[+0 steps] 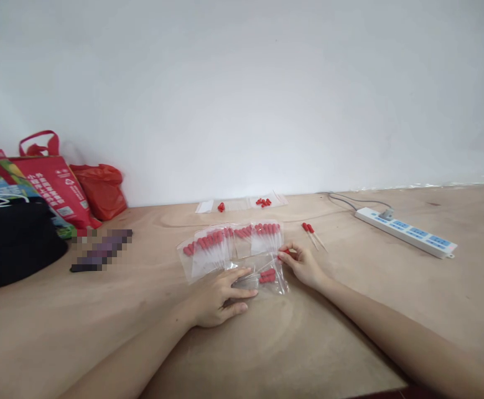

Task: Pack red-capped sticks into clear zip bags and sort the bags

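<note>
While both forearms reach out across the pale wooden tabletop (350, 343), which meets a plain white wall at its far edge, the bulkiest things on it sit at the far left: a black bag (13, 244), a red printed tote bag (54, 185) leaning behind it and a crumpled red plastic bag (100, 188) against the wall. Over to the right lies a white power strip (408, 231) with blue sockets, its grey cable curling back toward the wall. Near the middle, a fanned stack of clear zip bags (229, 244) holds red-bulbed droppers in rows. Just in front of it lies one more clear bag (266, 277) with a few red bulbs inside; the left hand (219, 296) lies flat with its fingers spread, pressing down that bag's near edge. The right hand (304, 265) is beside the bag's right edge, its fingertips pinched narrowly on a small red dropper bulb (285, 252). Two loose droppers (310, 233) lie just beyond that hand, and farther back near the wall rest flat bags (242, 204) with a few red pieces.
</note>
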The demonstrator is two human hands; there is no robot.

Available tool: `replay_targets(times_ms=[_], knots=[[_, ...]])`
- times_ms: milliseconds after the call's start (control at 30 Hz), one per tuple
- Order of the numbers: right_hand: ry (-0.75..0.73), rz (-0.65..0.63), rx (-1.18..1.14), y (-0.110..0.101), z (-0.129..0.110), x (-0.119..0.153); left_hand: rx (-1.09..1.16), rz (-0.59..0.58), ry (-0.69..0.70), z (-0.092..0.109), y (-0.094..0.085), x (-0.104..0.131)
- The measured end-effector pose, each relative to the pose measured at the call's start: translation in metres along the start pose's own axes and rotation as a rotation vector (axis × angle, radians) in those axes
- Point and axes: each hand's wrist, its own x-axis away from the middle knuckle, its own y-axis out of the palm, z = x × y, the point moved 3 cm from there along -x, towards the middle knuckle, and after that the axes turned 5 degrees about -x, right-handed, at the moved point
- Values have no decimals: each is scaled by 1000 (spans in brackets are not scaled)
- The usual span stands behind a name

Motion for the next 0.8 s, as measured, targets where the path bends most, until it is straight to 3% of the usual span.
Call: replay_targets(times_ms=[167,300,600,800], knots=[[-107,-139,137,-3,-8,1,1,-8,-1,0,0,0],[-90,-287,128,-5,-10,4,-9,-12,-7,-1,1,0],[-218,-302,336,6,-14,2,-2,-34,-22,0,0,0],[-223,-267,253,8,-11,3,7,-31,-28,-1,2,0]])
